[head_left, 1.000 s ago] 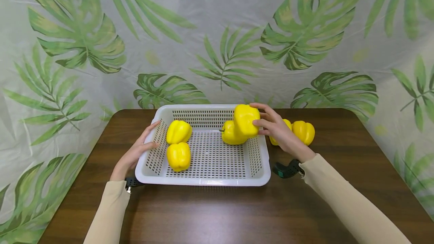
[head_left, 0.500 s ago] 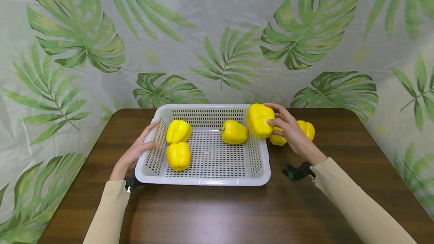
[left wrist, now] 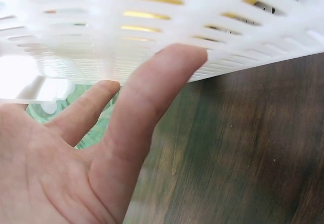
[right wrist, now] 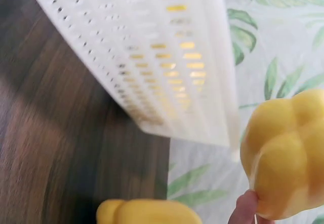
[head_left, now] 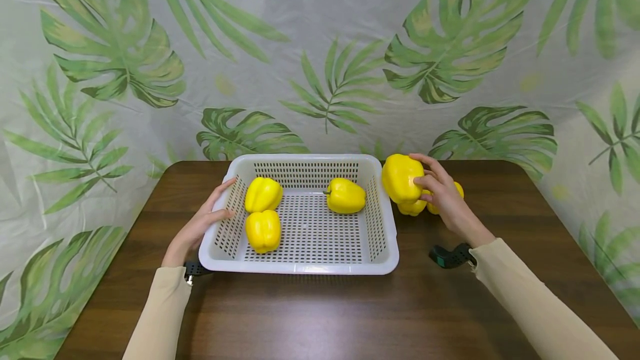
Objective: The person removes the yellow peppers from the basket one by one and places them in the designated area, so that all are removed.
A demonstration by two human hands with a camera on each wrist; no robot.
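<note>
My right hand (head_left: 448,198) grips a yellow bell pepper (head_left: 401,178) from its right side, held up just past the basket's right rim. In the right wrist view that pepper (right wrist: 286,155) shows its lobed end, with one fingertip against it. My left hand (head_left: 202,225) touches the left outer wall of the white perforated basket (head_left: 300,268), its thumb (left wrist: 152,92) straight along the wall. Inside the basket, two peppers, one farther back (head_left: 263,194) and one in front (head_left: 263,231), lie at the left. A third pepper (head_left: 346,196) lies toward the right, stem leftward.
Two more yellow peppers, one nearer the basket (head_left: 412,208) and one farther right (head_left: 458,189), lie on the dark wooden table (head_left: 320,315), partly hidden behind the held pepper and right hand. A leaf-patterned cloth (head_left: 345,26) hangs behind the table's far edge.
My right hand has carried its pepper rightward, from over the basket to beyond its right rim, uncovering the pepper at the basket's right. The left hand and basket stay put.
</note>
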